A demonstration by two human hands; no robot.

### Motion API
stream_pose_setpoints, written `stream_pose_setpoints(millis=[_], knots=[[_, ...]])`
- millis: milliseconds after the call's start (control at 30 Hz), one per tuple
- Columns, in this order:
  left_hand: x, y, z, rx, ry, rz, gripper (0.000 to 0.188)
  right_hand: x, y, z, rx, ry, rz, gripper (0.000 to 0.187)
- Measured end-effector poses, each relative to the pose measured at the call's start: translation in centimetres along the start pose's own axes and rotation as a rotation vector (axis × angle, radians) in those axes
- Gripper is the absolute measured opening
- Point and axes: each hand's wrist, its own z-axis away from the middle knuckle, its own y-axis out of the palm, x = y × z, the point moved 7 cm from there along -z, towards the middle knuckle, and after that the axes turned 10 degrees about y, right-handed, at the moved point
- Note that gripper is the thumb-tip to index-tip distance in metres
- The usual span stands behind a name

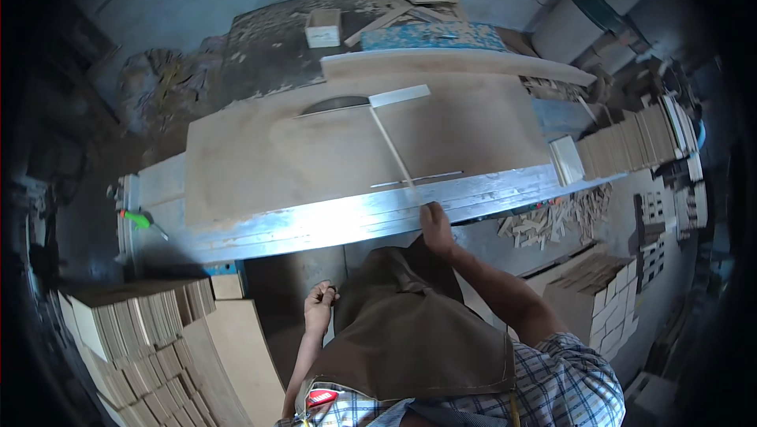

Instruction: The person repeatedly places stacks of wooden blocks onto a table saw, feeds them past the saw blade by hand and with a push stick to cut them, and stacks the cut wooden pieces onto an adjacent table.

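Note:
My right hand is closed at the near edge of the metal-fronted work table. From it a thin pale wooden stick runs away over the brown board on the table top; its near end fades in the glare. The stick's far end meets a small pale wooden piece, beside a dark curved opening in the board. A narrow slot crosses under the stick. My left hand hangs below the table edge with curled fingers; a small dark spot shows at them, too small to name.
A green-handled screwdriver lies at the table's left end. Stacked boards stand at lower left, more blocks at lower right. A row of upright pieces lines the right end. Wood offcuts lie below; a small box stands behind.

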Motion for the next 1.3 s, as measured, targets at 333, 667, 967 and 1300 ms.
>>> stream_pose_setpoints(millis=[333, 667, 967, 1300], knots=[[-3.1, 4.2, -3.8, 0.169, 0.008, -0.056, 0.022, -3.6, -13.2, -3.1, -0.318, -0.079, 0.241, 0.034], [-5.4, 9.4, -2.9, 0.384, 0.102, 0.032, 0.026, 5.5, 0.2, 4.3, 0.323, -0.661, 0.486, 0.019], [-7.6, 13.3, -1.4, 0.463, 0.149, 0.048, 0.033, 6.1, 3.4, 3.6, 0.058, -0.823, 0.608, 0.028], [-14.6, 30.8, -5.0, 0.757, 0.328, -0.110, 0.030, -5.2, -22.4, -3.7, -0.488, 0.229, -0.128, 0.047]])
